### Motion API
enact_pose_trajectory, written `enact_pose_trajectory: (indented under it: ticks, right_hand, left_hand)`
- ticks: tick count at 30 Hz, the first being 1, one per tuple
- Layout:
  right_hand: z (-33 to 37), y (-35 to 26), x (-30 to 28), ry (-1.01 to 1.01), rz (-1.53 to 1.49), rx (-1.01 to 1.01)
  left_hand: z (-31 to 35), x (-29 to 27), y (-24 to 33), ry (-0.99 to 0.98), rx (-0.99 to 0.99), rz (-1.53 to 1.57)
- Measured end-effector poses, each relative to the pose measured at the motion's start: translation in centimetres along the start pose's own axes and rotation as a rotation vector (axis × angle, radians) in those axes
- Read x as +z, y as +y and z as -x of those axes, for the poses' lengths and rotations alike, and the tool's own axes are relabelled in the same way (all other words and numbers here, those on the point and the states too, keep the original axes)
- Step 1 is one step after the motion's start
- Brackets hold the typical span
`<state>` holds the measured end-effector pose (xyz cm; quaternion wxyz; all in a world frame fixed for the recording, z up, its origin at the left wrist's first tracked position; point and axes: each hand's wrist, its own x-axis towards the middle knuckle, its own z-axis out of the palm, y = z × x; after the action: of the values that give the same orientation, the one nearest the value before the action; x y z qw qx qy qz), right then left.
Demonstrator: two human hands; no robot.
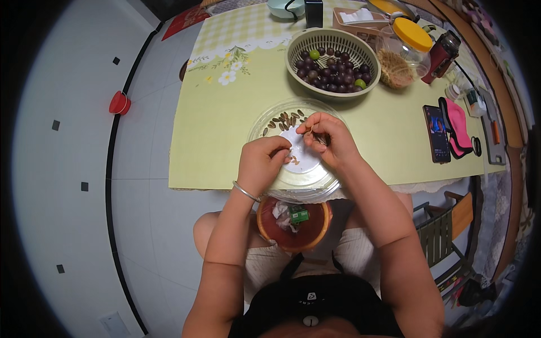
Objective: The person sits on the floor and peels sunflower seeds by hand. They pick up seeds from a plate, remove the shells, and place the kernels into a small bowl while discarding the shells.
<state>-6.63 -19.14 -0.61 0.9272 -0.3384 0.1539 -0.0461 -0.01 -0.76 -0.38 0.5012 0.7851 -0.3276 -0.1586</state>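
Observation:
Both hands work above a clear round plastic tray (256, 125) at the table's near edge. Along its far side lie several long dark brown seeds (287, 120), like sunflower seeds, and a few pale husk bits (295, 160) rest on its white middle. My left hand (262, 160), with a silver bangle at the wrist, is closed in a pinch over the tray's left part; anything in its fingertips is too small to name. Opposite it, my right hand (332, 138) is curled closed on brown seeds, some showing below its fingers. The two hands are slightly apart.
Beyond the tray stands a beige colander (296, 76) of dark grapes. To its right are a yellow-lidded jar (396, 65) and a dark red flask (441, 56). A phone (437, 135) lies beside a pink pouch (457, 127). Below the table edge, a bin (270, 234) holds waste.

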Motion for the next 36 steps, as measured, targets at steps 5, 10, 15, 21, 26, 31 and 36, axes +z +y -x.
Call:
enact_pose_trajectory:
  ticks: [5,10,15,21,26,31,36]
  right_hand:
    - [-0.7,0.5,-1.5,-0.050,0.052,0.022]
    - [-0.5,0.8,-0.9,0.012,0.133,0.040]
    - [-0.5,1.7,-0.1,-0.053,0.071,0.271]
    - [-0.6,1.6,-1.0,-0.100,-0.201,0.385]
    - [-0.7,0.4,-1.1,-0.018,-0.169,0.272]
    - [-0.9,0.8,-1.2,-0.012,-0.126,0.251]
    - [-0.7,0.9,-1.0,-0.017,-0.009,0.193]
  left_hand:
    - [0.1,-0.2,1.2,0.043,0.191,-0.401]
    - [-0.1,-0.5,1.1,0.083,0.189,-0.395]
    - [-0.2,-0.1,2.3,0.174,0.243,0.007]
    - [-1.5,-1.9,0.7,0.317,0.132,0.188]
    - [-2.2,-2.5,-1.9,0.464,0.282,-0.593]
    - [-2.6,-1.0,-2.4,0.396,0.312,-0.792]
    - [-3.0,-0.9,-2.8,0.412,0.364,-0.808]
